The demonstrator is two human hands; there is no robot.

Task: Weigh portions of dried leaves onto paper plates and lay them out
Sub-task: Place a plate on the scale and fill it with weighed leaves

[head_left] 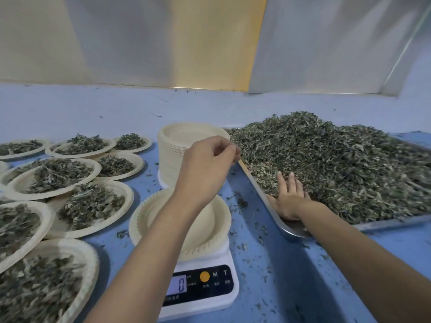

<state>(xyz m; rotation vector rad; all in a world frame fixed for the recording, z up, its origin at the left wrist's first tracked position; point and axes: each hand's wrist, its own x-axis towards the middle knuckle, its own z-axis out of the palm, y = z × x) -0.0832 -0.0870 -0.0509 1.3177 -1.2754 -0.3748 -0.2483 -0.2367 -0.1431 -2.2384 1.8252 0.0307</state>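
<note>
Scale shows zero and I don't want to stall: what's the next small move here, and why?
Probably curl the right hand round a handful of leaves and carry it to the plate on the scale. The plate is empty, the display reads 0, and that hand lies flat on the leaves in the tray, beside the scale.

One wide-angle camera, worn on the head, looked forward and down across the blue table (275, 271) from close range: the scale (205, 292) sat at lower centre, the wall (140, 43) filled the upper third of the frame.
</note>
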